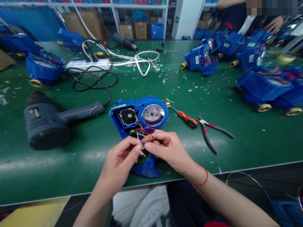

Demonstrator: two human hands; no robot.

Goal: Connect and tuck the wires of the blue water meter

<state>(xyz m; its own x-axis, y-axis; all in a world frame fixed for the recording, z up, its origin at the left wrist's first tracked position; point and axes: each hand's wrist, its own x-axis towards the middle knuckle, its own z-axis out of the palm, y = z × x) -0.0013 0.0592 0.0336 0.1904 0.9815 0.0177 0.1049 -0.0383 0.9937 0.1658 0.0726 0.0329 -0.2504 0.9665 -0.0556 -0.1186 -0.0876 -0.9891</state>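
A blue water meter [153, 101] with a round dial lies opened on the green bench, close to its front edge. Thin coloured wires [147, 130] run from its housing toward a green circuit board, mostly covered by my fingers. My left hand [123, 157] pinches a white wire between thumb and forefinger. Just beside it, my right hand [169, 148] is closed at the fingertips on wires of the same bundle. The wire ends between the two hands are too small to make out. Below them a blue cover [145, 170] reaches to the bench edge.
Left lies a grey heat gun [47, 121]; right lie an orange screwdriver [188, 119] and red-handled cutters [208, 130]. A power strip [88, 65] with tangled cords sits behind. More blue meters [265, 83] stand on both sides. A co-worker's hand [274, 23] shows at back right.
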